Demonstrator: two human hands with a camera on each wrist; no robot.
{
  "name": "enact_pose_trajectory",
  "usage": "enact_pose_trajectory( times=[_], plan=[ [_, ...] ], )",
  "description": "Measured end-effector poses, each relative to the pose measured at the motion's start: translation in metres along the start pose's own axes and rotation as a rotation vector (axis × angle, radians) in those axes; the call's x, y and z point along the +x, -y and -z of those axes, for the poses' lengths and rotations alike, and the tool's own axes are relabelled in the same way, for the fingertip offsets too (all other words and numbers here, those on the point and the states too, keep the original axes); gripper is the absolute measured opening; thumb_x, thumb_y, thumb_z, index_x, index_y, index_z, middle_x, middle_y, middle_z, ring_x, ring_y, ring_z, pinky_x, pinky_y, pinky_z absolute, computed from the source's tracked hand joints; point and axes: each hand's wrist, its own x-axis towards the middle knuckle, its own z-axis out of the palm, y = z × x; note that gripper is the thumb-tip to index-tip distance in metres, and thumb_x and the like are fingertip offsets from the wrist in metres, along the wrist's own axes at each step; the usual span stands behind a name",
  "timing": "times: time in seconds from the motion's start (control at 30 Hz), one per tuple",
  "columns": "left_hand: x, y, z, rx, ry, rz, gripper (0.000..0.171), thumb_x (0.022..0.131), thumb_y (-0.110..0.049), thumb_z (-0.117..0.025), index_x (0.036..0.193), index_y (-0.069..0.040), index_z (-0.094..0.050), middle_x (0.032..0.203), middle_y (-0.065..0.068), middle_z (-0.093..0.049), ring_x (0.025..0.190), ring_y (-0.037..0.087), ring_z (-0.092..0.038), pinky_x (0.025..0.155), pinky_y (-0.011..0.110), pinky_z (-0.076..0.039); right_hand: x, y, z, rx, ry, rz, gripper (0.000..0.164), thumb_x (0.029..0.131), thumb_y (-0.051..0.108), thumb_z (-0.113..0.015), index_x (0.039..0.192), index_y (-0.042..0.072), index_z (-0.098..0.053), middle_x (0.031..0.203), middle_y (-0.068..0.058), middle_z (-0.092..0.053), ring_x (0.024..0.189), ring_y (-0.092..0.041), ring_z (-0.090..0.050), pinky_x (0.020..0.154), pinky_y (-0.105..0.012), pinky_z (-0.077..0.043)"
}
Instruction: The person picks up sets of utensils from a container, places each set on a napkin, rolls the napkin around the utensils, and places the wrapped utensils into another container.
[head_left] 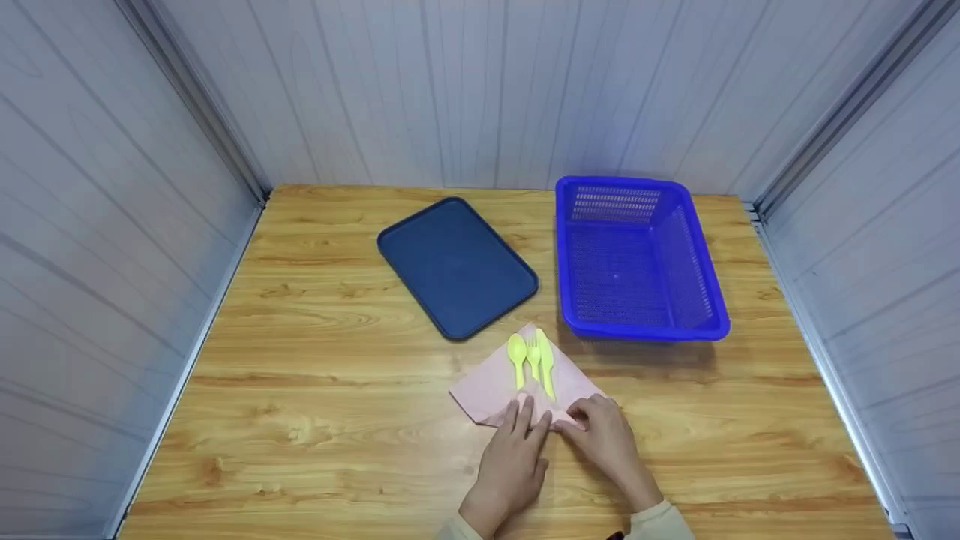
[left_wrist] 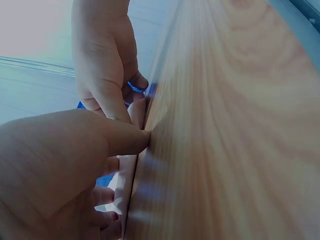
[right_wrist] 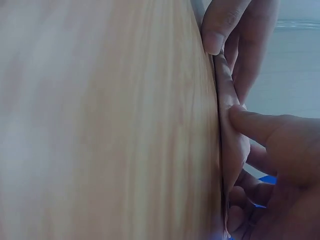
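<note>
On the table lies a pink napkin (head_left: 480,386), its near corner folded up over the handles of a yellow spoon (head_left: 517,351), a yellow fork (head_left: 533,355) and a yellow knife (head_left: 546,360). The heads of all three show side by side. My left hand (head_left: 511,459) presses on the folded part with fairly straight fingers. Just to its right, my right hand (head_left: 606,439) pinches the napkin's near right edge between thumb and curled fingers. The right wrist view shows that thumb on the raised napkin fold (right_wrist: 233,145). The handle ends are hidden under the fold.
A dark blue tray (head_left: 457,270) lies flat behind the napkin, slightly left. At the back right stands a blue plastic basket (head_left: 641,330) with perforated walls. Pale panels (head_left: 450,90) enclose the wooden table (head_left: 315,420) at the back and both sides.
</note>
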Motion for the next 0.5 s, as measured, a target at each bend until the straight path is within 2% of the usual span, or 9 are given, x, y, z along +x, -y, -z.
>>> enact_pose_trajectory(
  times=[0.1, 0.17, 0.23, 0.37, 0.5],
  plan=[
    [0.0, 0.0, 0.0, 0.017, 0.007, -0.01, 0.067, 0.091, -0.039, -0.063, 0.149, -0.015, -0.04, 0.155, 0.018, -0.028, 0.142, 0.036, -0.024, 0.113, 0.039, -0.026, -0.001, 0.0, 0.001, 0.0, -0.059, -0.034, 0.035, 0.072, 0.031, -0.086, 0.091, 0.008, -0.068, 0.096, -0.009, -0.06, 0.089, -0.029, -0.054, 0.077, -0.045, -0.043],
    [0.001, 0.0, 0.0, 0.005, 0.012, -0.005, 0.066, 0.091, -0.038, -0.063, 0.149, -0.015, -0.04, 0.155, 0.017, -0.029, 0.142, 0.036, -0.025, 0.113, 0.039, -0.025, 0.0, -0.001, 0.002, 0.0, -0.09, -0.069, 0.042, 0.075, 0.029, -0.084, 0.101, 0.002, -0.066, 0.109, -0.019, -0.058, 0.102, -0.039, -0.053, 0.086, -0.053, -0.042],
    [0.001, 0.001, 0.001, -0.002, 0.021, 0.002, 0.066, 0.091, -0.038, -0.063, 0.149, -0.016, -0.04, 0.155, 0.017, -0.028, 0.142, 0.036, -0.024, 0.113, 0.039, -0.025, 0.002, -0.001, 0.003, 0.001, -0.096, -0.102, 0.046, 0.079, 0.027, -0.081, 0.109, -0.003, -0.063, 0.116, -0.025, -0.056, 0.108, -0.043, -0.051, 0.091, -0.056, -0.04],
    [0.002, 0.002, 0.002, -0.009, 0.03, 0.007, 0.067, 0.091, -0.038, -0.063, 0.15, -0.016, -0.039, 0.156, 0.017, -0.027, 0.142, 0.035, -0.024, 0.113, 0.039, -0.025, 0.009, -0.002, 0.008, 0.001, -0.064, -0.181, 0.051, 0.081, 0.025, -0.079, 0.115, -0.008, -0.06, 0.11, -0.025, -0.059, 0.103, -0.044, -0.053, 0.089, -0.054, -0.042],
    [0.002, 0.001, 0.002, -0.012, 0.018, 0.0, 0.066, 0.091, -0.038, -0.063, 0.149, -0.015, -0.04, 0.155, 0.017, -0.028, 0.141, 0.036, -0.025, 0.113, 0.039, -0.025, 0.017, -0.003, 0.011, 0.028, -0.008, -0.28, 0.044, 0.08, 0.025, -0.078, 0.107, -0.006, -0.064, 0.099, -0.02, -0.063, 0.093, -0.039, -0.059, 0.081, -0.051, -0.046]
  ],
)
